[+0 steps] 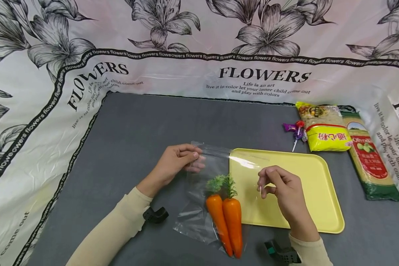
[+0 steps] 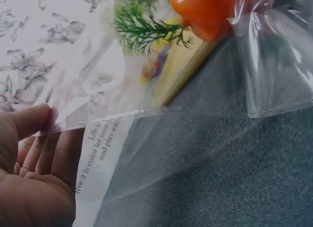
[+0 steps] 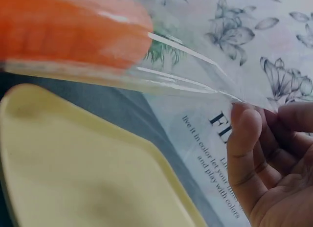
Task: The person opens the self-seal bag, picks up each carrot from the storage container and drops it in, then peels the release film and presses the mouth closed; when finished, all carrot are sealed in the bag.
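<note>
A clear plastic bag point(image 1: 193, 214) hangs between the hands in the head view, with two orange carrots point(image 1: 232, 218) with green tops inside it. My left hand point(image 1: 174, 162) pinches the bag's upper left edge between thumb and fingers. On the other side, my right hand point(image 1: 284, 190) pinches the bag's edge above the yellow tray point(image 1: 310, 203). The left wrist view has the thumb point(image 2: 32, 120) pressing the film against the fingers. Taut film runs to the fingertips of the right hand point(image 3: 269, 158) in the right wrist view.
At the back right lie a yellow bag of pasta point(image 1: 329, 138) and a long green-and-red package point(image 1: 369, 157). Wrapped lollipops point(image 1: 298, 129) sit left of them. A grey cloth point(image 1: 146, 125) lies over the flower-printed tablecloth point(image 1: 183, 74).
</note>
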### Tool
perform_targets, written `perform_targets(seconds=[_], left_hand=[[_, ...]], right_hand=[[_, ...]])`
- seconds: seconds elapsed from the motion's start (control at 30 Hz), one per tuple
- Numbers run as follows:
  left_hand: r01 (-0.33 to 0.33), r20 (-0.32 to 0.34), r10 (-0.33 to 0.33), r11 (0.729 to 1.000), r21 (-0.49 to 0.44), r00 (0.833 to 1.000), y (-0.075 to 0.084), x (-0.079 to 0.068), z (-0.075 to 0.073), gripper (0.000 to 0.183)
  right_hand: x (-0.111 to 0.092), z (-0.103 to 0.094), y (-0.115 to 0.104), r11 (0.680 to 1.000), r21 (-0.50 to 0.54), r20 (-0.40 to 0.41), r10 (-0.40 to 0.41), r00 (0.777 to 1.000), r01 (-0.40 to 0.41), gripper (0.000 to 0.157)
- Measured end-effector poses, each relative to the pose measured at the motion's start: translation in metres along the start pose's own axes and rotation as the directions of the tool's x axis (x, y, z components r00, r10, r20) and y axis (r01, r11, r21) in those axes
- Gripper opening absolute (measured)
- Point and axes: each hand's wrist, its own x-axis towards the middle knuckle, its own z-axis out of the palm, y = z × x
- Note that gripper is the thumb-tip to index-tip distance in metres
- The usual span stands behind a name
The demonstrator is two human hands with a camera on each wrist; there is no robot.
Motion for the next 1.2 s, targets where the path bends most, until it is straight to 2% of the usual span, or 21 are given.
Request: perform_targets(seconds=[0.1, 0.27, 0.47, 0.63, 0.7, 0.73, 0.8, 0.87, 0.93, 0.97, 1.03, 1.1, 1.13, 1.2], left_hand=[[0.012, -0.002, -0.012, 1.000, -0.022, 1.000, 0.005, -0.006, -0.001, 0.030], [0.016, -0.004, -0.016, 0.999, -0.043, 1.000, 0.010, -0.012, 0.001, 0.038], [-0.024, -0.001, 0.024, 0.999, -0.023, 1.000, 0.017, -0.019, 0.008, 0.035], [-0.078, 0.007, 0.078, 0.997, -0.011, 0.997, 0.023, -0.024, 0.017, 0.030], [-0.094, 0.007, 0.094, 0.996, 0.005, 0.996, 0.024, -0.026, 0.021, 0.030], [-0.099, 0.007, 0.099, 0.995, 0.015, 0.995, 0.026, -0.026, 0.023, 0.030], [-0.109, 0.009, 0.108, 0.993, 0.037, 0.994, 0.028, -0.027, 0.027, 0.029], [-0.119, 0.017, 0.119, 0.991, 0.053, 0.993, 0.030, -0.028, 0.030, 0.026], [-0.129, 0.025, 0.128, 0.990, 0.063, 0.991, 0.032, -0.030, 0.032, 0.024], [-0.134, 0.030, 0.133, 0.989, 0.069, 0.991, 0.032, -0.030, 0.033, 0.024], [-0.146, 0.036, 0.143, 0.985, 0.089, 0.989, 0.034, -0.032, 0.035, 0.024], [-0.151, 0.039, 0.148, 0.983, 0.107, 0.988, 0.036, -0.034, 0.036, 0.024], [-0.153, 0.040, 0.150, 0.981, 0.116, 0.988, 0.036, -0.035, 0.037, 0.024], [-0.153, 0.042, 0.148, 0.979, 0.132, 0.988, 0.037, -0.037, 0.038, 0.025]], right_hand=[[0.002, 0.000, 0.005, 1.000, -0.010, -0.016, 0.021, 1.000, -0.022, 0.034], [0.006, 0.002, 0.010, 0.997, -0.062, -0.041, 0.039, 0.998, -0.042, 0.038], [0.010, 0.003, 0.011, 0.988, -0.148, -0.082, 0.036, 0.996, -0.048, 0.036], [0.014, 0.007, 0.007, 0.958, -0.276, -0.158, 0.040, 0.987, -0.083, 0.031], [0.015, 0.010, 0.003, 0.933, -0.352, -0.220, -0.004, 0.976, -0.076, 0.025], [0.016, 0.013, 0.001, 0.916, -0.398, -0.255, -0.056, 0.965, -0.052, 0.021], [0.016, 0.020, -0.007, 0.865, -0.501, -0.300, -0.208, 0.931, 0.032, 0.015], [0.018, 0.030, -0.017, 0.789, -0.586, -0.274, -0.409, 0.871, 0.185, 0.013], [0.020, 0.043, -0.030, 0.676, -0.632, -0.168, -0.596, 0.785, 0.378, 0.011], [0.021, 0.051, -0.036, 0.618, -0.631, -0.094, -0.661, 0.745, 0.469, 0.010], [0.023, 0.066, -0.048, 0.520, -0.599, 0.065, -0.726, 0.684, 0.609, 0.011], [0.024, 0.081, -0.057, 0.455, -0.573, 0.199, -0.729, 0.654, 0.681, 0.017], [0.025, 0.087, -0.059, 0.438, -0.568, 0.249, -0.716, 0.653, 0.697, 0.018], [0.026, 0.096, -0.063, 0.430, -0.575, 0.320, -0.664, 0.675, 0.696, 0.016]])
